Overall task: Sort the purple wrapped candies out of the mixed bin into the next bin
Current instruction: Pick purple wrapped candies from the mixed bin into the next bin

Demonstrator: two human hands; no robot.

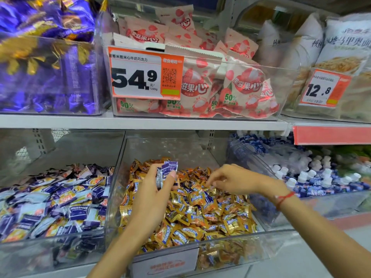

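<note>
Already a few purple wrapped candies (pixel 167 169) sit bunched in our left hand (pixel 154 189), thumb and fingers pinching them above the mixed bin (pixel 267 236). Our right hand (pixel 230 180) reaches down into the orange heap (pixel 200 213), fingertips curled at a wrapper; we cannot tell whether it has a grip. At least 1 more purple piece shows among the orange near the middle. The next bin (pixel 60 243), to the left, holds a deep pile of purple-and-white candies. We judge the sort partway done: the handful is not yet dropped, and strays remain.
</note>
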